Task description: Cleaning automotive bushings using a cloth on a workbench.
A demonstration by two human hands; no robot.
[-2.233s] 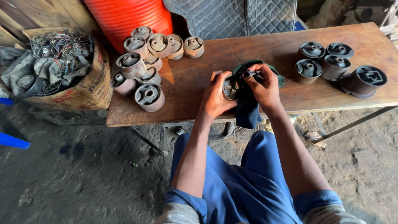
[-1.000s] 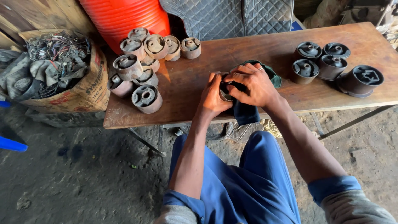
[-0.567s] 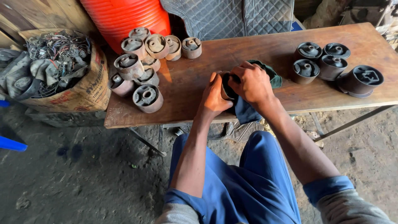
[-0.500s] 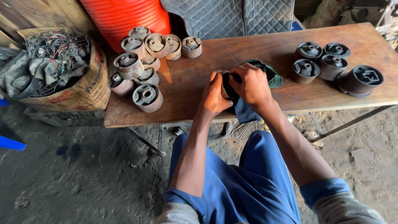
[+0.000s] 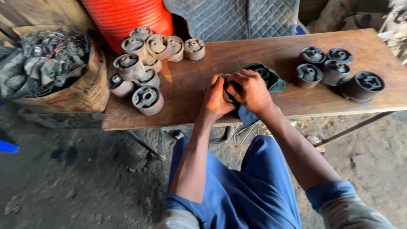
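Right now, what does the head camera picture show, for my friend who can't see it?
A person's left hand and right hand hold a round part with a dark cloth on a wooden bench. Rusty round parts lie on the left, dark round parts on the right.

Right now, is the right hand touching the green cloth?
Touching. The head view shows the right hand lying on the green cloth, pressing it over the round part that the left hand grips, with no gap.

Rusty bushings (image 5: 146, 63) (piled left), dark bushings (image 5: 335, 70), orange barrel (image 5: 127, 17).
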